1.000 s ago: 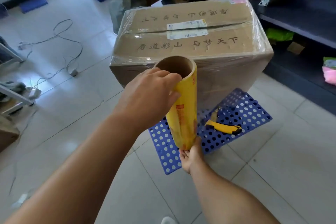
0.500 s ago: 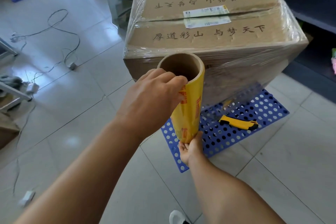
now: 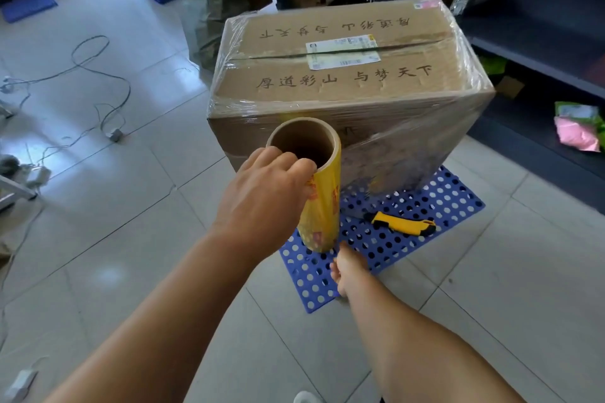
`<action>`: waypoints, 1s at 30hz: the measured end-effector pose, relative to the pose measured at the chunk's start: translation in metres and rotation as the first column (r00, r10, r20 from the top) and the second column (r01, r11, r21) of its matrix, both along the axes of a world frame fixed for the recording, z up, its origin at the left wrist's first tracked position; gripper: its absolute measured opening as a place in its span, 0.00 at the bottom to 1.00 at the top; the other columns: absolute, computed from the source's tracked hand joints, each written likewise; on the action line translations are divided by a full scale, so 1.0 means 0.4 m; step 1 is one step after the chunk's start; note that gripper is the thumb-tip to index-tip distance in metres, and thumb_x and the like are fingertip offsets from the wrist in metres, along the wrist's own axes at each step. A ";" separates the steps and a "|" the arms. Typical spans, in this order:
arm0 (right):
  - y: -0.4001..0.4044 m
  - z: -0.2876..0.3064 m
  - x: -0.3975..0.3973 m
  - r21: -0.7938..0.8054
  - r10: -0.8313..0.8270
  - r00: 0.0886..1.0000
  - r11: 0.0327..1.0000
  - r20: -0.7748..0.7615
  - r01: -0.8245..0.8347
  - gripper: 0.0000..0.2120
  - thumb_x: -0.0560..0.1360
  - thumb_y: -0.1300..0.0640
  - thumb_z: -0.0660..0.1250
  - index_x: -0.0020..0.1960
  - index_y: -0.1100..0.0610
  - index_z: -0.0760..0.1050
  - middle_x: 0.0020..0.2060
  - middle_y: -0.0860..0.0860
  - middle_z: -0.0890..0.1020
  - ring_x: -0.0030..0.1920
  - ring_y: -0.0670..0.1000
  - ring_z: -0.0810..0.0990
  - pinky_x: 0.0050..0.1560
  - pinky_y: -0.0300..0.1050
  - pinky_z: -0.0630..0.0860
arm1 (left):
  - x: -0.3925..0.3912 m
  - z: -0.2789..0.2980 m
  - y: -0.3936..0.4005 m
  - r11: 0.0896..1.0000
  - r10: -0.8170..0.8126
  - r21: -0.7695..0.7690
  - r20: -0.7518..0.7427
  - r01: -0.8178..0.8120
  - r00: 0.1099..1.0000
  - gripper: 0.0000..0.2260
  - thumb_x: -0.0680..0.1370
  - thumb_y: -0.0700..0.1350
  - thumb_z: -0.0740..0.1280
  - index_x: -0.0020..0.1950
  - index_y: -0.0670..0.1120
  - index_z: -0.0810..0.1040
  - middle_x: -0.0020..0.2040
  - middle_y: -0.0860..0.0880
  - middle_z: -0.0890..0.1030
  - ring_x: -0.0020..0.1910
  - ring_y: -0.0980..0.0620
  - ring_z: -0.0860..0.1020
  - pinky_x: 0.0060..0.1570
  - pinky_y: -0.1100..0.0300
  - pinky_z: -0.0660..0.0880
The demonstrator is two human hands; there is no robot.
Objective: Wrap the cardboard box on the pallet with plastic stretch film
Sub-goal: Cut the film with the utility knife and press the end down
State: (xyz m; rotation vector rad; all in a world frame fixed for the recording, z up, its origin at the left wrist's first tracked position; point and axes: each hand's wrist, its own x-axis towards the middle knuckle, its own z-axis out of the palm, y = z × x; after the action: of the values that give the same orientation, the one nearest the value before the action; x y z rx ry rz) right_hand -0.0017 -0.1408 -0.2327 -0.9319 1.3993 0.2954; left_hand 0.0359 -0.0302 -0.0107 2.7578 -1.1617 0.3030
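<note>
A: Hands?
B: Left hand (image 3: 262, 203) grips the top rim of the film roll (image 3: 319, 203); right hand (image 3: 348, 271) is at its bottom end, grip unclear.
A: Box?
B: Cardboard box (image 3: 347, 85) sits on the blue pallet (image 3: 409, 239), film-covered, just beyond the roll. Yellow knife (image 3: 404, 222) lies on the pallet.

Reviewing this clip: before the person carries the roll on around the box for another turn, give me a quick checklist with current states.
1. Top of stretch film roll gripped by left hand: ok.
2. Bottom of roll supported by right hand: ok, though the fingers are hidden.
3. Film sheet runs from roll to cardboard box: ok.
4. Box sits on blue pallet: ok.
5. Yellow utility knife clear of the film: cannot tell; it lies on the pallet just below the sheet.
6. Floor path behind the box: cannot tell.
</note>
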 end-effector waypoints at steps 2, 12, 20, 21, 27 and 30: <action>-0.059 0.006 -0.014 -0.206 0.196 0.977 0.956 -0.088 -0.210 0.13 0.81 0.51 0.57 0.44 0.60 0.70 0.34 0.54 0.71 0.28 0.49 0.62 0.33 0.45 0.68 | -0.010 -0.004 -0.011 0.999 0.035 -0.004 0.008 -0.035 0.999 0.08 0.75 0.47 0.65 0.50 0.47 0.80 0.44 0.49 0.84 0.47 0.46 0.81 0.54 0.52 0.75; -0.315 -0.045 -0.044 -0.532 0.795 0.454 0.201 -0.402 -0.823 0.31 0.79 0.50 0.63 0.76 0.58 0.54 0.73 0.58 0.60 0.71 0.61 0.63 0.67 0.55 0.68 | -0.065 -0.048 -0.093 0.933 0.353 -0.084 0.030 -0.349 0.935 0.08 0.73 0.46 0.70 0.50 0.46 0.78 0.44 0.46 0.83 0.50 0.41 0.79 0.61 0.44 0.71; -0.435 -0.107 0.022 -0.477 0.835 0.002 -0.313 -0.551 -0.821 0.37 0.80 0.57 0.61 0.79 0.53 0.41 0.78 0.56 0.50 0.77 0.60 0.50 0.75 0.58 0.52 | -0.085 -0.075 -0.192 0.849 0.523 -0.107 0.040 -0.517 0.851 0.21 0.71 0.58 0.62 0.61 0.49 0.73 0.51 0.48 0.82 0.58 0.44 0.76 0.69 0.53 0.51; -0.444 -0.121 0.024 -0.473 0.821 -0.031 -0.359 -0.571 -0.805 0.35 0.80 0.58 0.60 0.79 0.53 0.42 0.77 0.56 0.52 0.76 0.60 0.53 0.74 0.58 0.54 | -0.082 -0.072 -0.201 0.838 0.541 -0.111 0.043 -0.534 0.840 0.22 0.71 0.58 0.62 0.61 0.49 0.73 0.51 0.48 0.82 0.58 0.43 0.77 0.68 0.53 0.51; -0.467 -0.148 0.017 -0.511 0.766 -0.078 -0.497 -0.638 -0.701 0.28 0.80 0.57 0.58 0.77 0.54 0.51 0.73 0.59 0.60 0.71 0.62 0.62 0.69 0.56 0.62 | -0.078 -0.073 -0.229 0.842 0.539 -0.101 0.104 -0.530 0.836 0.23 0.73 0.45 0.66 0.67 0.51 0.67 0.45 0.48 0.80 0.51 0.43 0.77 0.68 0.53 0.53; -0.470 -0.141 -0.002 -0.466 0.776 -0.101 -0.471 -0.622 -0.749 0.28 0.81 0.58 0.58 0.77 0.58 0.50 0.74 0.62 0.58 0.72 0.63 0.60 0.71 0.56 0.61 | -0.087 -0.080 -0.247 0.860 0.509 -0.044 0.123 -0.508 0.852 0.28 0.73 0.37 0.69 0.70 0.50 0.66 0.45 0.46 0.76 0.49 0.43 0.76 0.66 0.49 0.64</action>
State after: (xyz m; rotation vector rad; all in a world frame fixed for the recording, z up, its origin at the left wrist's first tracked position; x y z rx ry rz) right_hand -0.0023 -0.3289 -0.2892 -2.8659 0.1740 0.8474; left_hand 0.0011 -0.1289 -0.0429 3.0305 -0.4128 0.5467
